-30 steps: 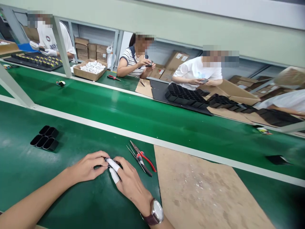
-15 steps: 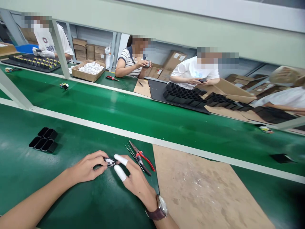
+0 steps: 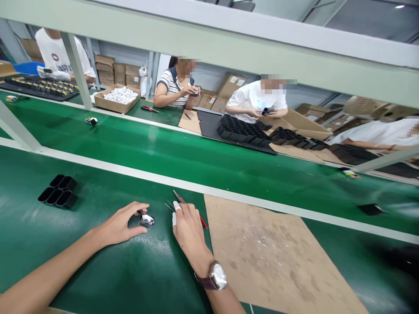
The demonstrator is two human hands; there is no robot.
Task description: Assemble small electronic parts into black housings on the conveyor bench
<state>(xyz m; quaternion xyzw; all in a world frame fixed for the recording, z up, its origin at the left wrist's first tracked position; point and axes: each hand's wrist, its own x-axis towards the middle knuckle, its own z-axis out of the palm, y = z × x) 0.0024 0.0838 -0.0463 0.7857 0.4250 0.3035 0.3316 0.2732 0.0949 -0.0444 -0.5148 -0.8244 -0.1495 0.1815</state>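
Observation:
My left hand (image 3: 121, 224) rests on the green bench and pinches a small shiny black part (image 3: 146, 220) between thumb and fingers. My right hand (image 3: 186, 224), with white finger cots and a wristwatch, lies on top of the red-handled pliers (image 3: 201, 220), fingers curled over them; only the tip and a bit of red handle show. Thin metal tweezers (image 3: 169, 205) lie just left of that hand.
A small black tray of oval cells (image 3: 58, 196) sits to the left. A brown cardboard sheet (image 3: 271, 257) lies on the right. Beyond the white rail (image 3: 229, 194) runs a green conveyor belt (image 3: 196, 157); across it several people handle black trays and boxes.
My right hand left the small part and moved right onto the pliers. My left hand keeps hold of the part. The view tilted up a little.

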